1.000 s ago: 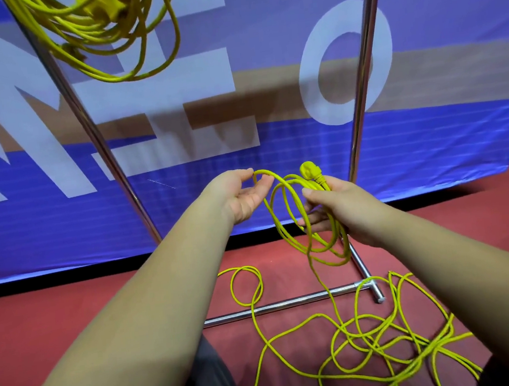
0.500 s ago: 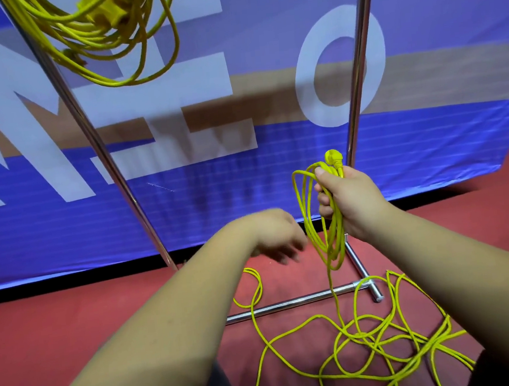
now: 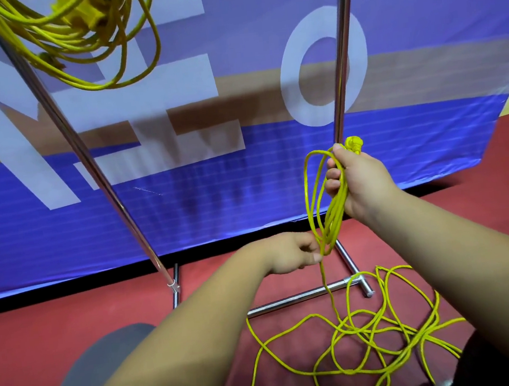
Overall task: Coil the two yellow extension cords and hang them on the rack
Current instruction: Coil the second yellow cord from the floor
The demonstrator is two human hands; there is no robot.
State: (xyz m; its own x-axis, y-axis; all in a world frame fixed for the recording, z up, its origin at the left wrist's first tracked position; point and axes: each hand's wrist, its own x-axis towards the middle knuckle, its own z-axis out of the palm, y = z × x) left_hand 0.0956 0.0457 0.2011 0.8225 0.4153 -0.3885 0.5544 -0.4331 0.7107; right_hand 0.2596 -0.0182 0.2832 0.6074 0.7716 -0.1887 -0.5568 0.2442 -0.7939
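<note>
The right hand (image 3: 361,182) grips the second cord's (image 3: 312,193) loops below the plug (image 3: 354,144), the left hand (image 3: 293,253) pinches the strand rising from the floor (image 3: 72,319); advise equal, untwisted loops; the first cord (image 3: 83,38) hangs coiled on the rack (image 3: 340,60).

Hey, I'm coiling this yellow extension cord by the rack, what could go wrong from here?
One: the extension cord lies on the floor in crossing loops; drawing it up through the left hand may tighten a knot. Two: one loop lies across the rack foot and could snag there, tugging the rack. Three: the right hand grips several loops below the plug; one might slip out.
</note>
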